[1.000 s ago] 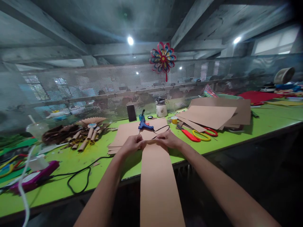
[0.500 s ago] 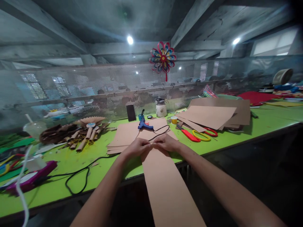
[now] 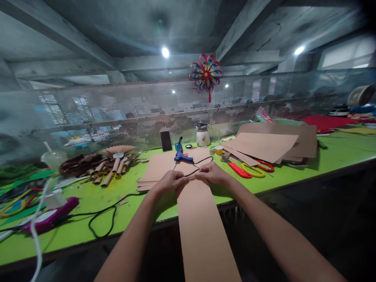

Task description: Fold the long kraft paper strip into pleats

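Note:
A long strip of brown kraft paper (image 3: 202,223) hangs from the table edge toward me. Its far end is pinched between the fingers of my left hand (image 3: 170,182) at the left and my right hand (image 3: 214,173) at the right. That end looks narrowly folded or rolled between my fingertips. Just beyond my hands, a blue hot glue gun (image 3: 182,156) rests on a stack of brown paper sheets (image 3: 157,166), its black cord looping close to my right fingers.
Scissors with red and yellow handles (image 3: 253,170) lie right of my right hand, before a pile of large brown sheets (image 3: 264,143). Rolled paper tubes (image 3: 110,172) and a purple power strip (image 3: 54,215) are on the left. A patterned bottle (image 3: 202,136) stands behind.
My hands have moved slightly apart along the strip's far end, which both still pinch. The whole view has shifted a little, so the table things appear farther right.

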{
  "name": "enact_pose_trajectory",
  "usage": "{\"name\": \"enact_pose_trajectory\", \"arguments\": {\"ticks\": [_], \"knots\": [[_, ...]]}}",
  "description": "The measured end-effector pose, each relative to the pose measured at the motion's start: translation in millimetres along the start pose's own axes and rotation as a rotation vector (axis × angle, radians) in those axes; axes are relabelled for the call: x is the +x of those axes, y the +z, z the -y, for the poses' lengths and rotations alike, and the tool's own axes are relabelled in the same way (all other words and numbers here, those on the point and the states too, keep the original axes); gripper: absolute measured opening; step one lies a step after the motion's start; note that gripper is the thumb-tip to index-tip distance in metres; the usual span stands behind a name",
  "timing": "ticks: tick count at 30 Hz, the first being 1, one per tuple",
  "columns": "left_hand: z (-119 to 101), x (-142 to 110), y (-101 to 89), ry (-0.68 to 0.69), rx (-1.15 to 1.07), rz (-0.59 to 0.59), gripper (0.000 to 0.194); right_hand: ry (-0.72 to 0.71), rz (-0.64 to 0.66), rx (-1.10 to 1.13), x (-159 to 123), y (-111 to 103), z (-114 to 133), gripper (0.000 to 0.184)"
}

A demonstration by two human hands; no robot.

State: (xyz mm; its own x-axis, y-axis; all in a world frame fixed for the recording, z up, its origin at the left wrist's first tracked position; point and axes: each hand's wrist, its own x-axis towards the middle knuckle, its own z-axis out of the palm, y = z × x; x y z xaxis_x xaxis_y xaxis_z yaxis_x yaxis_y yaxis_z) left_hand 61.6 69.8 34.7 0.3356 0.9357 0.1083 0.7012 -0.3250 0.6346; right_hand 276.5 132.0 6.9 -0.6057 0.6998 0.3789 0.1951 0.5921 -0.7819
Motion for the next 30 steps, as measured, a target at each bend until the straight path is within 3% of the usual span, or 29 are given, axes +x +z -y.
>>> {"name": "enact_pose_trajectory", "arguments": {"ticks": [6, 12, 17, 22, 27, 30], "knots": [[1, -6, -7.2, -0.038, -0.090, 0.045, 0.047, 0.037, -0.042, 0.143, 4, -3, -7, 0.030], [-4, -7, -9.8, 0.092, -0.148, 0.011, 0.048, 0.064, -0.046, 0.301, 1, -8, 4, 0.035], [-3, -8, -14.3, 0.036, -0.230, -0.019, 0.043, 0.060, -0.015, 0.454, 0, -9, 4, 0.041], [-1, -1, -7.4, 0.060, -0.088, 0.013, 0.036, 0.007, 0.010, 0.358, 3, -5, -2, 0.040], [-13, 6, 8.9, 0.121, -0.027, -0.091, 0.034, -0.015, 0.019, 0.296, 5, 0, -6, 0.037], [-14, 7, 11.9, 0.125, -0.014, -0.095, 0.031, -0.012, 0.019, 0.299, 4, 3, -4, 0.035]]}}
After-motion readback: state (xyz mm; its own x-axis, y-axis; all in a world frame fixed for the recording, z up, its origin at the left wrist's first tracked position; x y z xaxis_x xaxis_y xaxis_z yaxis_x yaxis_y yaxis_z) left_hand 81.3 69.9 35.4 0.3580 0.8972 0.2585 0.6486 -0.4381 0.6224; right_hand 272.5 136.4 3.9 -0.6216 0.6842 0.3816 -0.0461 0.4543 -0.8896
